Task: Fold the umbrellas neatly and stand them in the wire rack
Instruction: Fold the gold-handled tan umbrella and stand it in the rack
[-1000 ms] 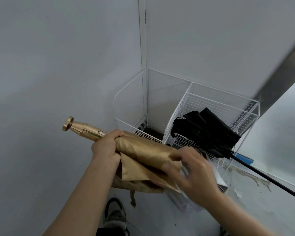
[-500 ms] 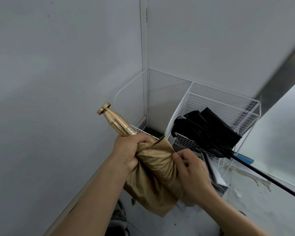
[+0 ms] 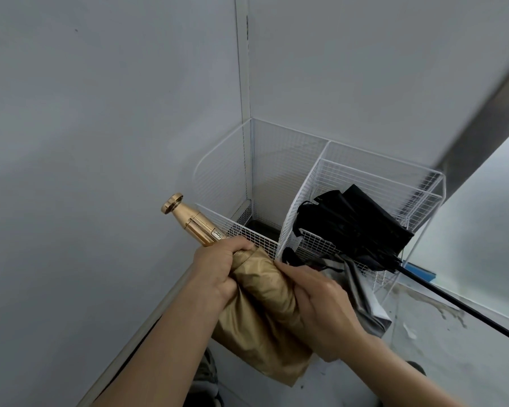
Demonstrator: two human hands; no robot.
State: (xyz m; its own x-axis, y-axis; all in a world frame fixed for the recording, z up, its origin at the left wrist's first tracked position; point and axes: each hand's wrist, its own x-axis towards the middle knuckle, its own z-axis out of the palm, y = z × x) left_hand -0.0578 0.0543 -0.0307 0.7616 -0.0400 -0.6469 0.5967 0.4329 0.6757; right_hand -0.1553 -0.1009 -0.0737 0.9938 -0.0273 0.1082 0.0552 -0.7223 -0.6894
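The left hand (image 3: 218, 268) was clamped around the gold umbrella (image 3: 265, 315) just below its shiny tapered handle (image 3: 193, 220); the right hand (image 3: 321, 306) gripped its crinkled satin canopy. Beyond stood the white wire rack (image 3: 335, 171), a limp black umbrella (image 3: 353, 227) draped in its right compartment.

Bare forearms, no sleeves; grey shoe (image 3: 210, 374).
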